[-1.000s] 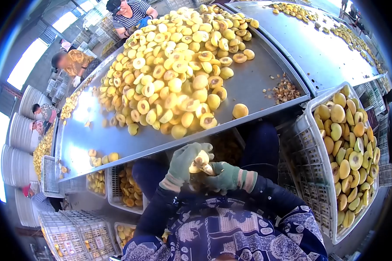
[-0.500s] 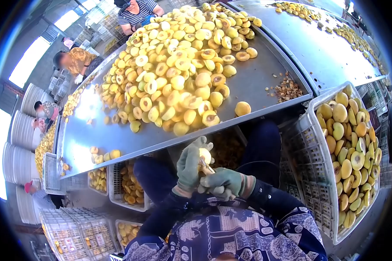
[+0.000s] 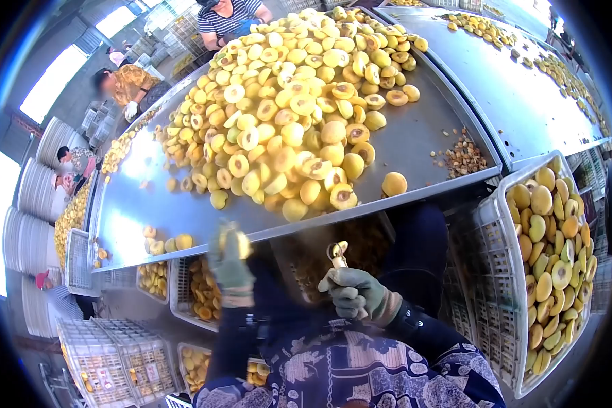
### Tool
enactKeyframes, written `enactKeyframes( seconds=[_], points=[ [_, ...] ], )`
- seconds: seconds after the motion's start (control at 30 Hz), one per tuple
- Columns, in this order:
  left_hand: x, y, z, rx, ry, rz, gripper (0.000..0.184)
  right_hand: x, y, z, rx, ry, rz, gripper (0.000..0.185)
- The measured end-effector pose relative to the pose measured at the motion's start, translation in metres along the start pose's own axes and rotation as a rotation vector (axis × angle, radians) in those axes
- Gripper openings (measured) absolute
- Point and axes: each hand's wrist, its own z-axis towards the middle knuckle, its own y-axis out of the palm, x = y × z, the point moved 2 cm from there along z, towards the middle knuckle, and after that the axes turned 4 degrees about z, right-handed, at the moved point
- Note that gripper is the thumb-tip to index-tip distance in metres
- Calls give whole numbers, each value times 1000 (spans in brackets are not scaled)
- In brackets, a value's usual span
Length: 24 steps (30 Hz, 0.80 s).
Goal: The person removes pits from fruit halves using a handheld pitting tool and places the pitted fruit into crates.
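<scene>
My left hand [image 3: 230, 268], in a grey-green glove, is smeared by motion near the table's front edge. A yellow peach half [image 3: 239, 243] shows at its fingers, blurred. My right hand [image 3: 357, 294], gloved the same way, is closed around the pale handle of a pitting tool [image 3: 337, 258]. A metal loop tops that tool, and a small yellowish piece shows at the loop. Beyond both hands, a big heap of halved yellow peaches [image 3: 279, 129] covers much of the metal table [image 3: 428, 149]. One peach [image 3: 394, 183] lies apart near the front edge.
A crate [image 3: 517, 285] full of peach halves stands at my right. More crates [image 3: 177, 299] of fruit sit under the table at left. Pits [image 3: 464, 156] lie in the table's right corner. A person in a striped shirt [image 3: 228, 24] works across the heap; others are farther left.
My left hand has moved away from my right hand, leftward to the table edge, with yellow fruit at its fingers. My right hand keeps the pitting tool, its loop now in plain view.
</scene>
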Motion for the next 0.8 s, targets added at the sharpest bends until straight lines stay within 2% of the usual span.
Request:
enactKeyframes(
  seconds=[0.03, 0.07, 0.1, 0.13, 0.17, 0.2, 0.23, 0.3, 0.37, 0.43, 0.47, 0.57, 0.67, 0.7, 0.77, 0.8],
  points=[
    [6, -22, 20, -11, 50, 122, 29, -8, -26, 6, 28, 68, 6, 33],
    [-17, -63, 53, -84, 368, 464, 30, -11, -35, 12, 187, 9, -117, 32],
    [18, -68, 55, -131, 308, 863, 38, -13, -41, 16, 346, -48, -239, 31],
    [28, -70, 63, -147, 254, 1096, 41, -18, -45, 21, 501, -108, -364, 29],
    [34, -70, 73, -165, 197, 1327, 45, -23, -46, 24, 428, -45, -221, 25],
    [36, -68, 83, -181, 133, 1556, 48, -26, -45, 29, 458, -51, -233, 24],
    [32, -56, 94, -169, 211, 1395, 57, -29, -43, 34, 490, -57, -244, 22],
    [15, -16, 110, -361, 430, 1051, 60, -31, -39, 39, 540, -74, -287, 20],
    [4, 37, 114, -443, 481, 963, 56, -27, -32, 41, 572, -98, -353, 18],
    [-14, 72, 125, -481, 534, 1059, 52, -24, -15, 37, 595, -127, -391, 17],
    [-22, 81, 127, -501, 562, 1107, 50, -24, -10, 35, 606, -141, -410, 17],
    [-30, 76, 134, -496, 573, 915, 48, -23, -21, 32, 558, -168, -443, 17],
    [-49, 48, 130, -454, -98, 178, 43, -23, 7, 26, 492, -131, -658, 17],
    [-32, 46, 107, -364, -197, 43, 30, -21, 16, 25, 495, -130, -718, 17],
    [-51, 27, 90, -403, 204, 280, 23, -17, 31, 30, 492, -127, -843, 17],
    [-51, 27, 75, -402, 219, 275, 24, -14, 30, 35, 476, -157, -832, 14]
  ],
)
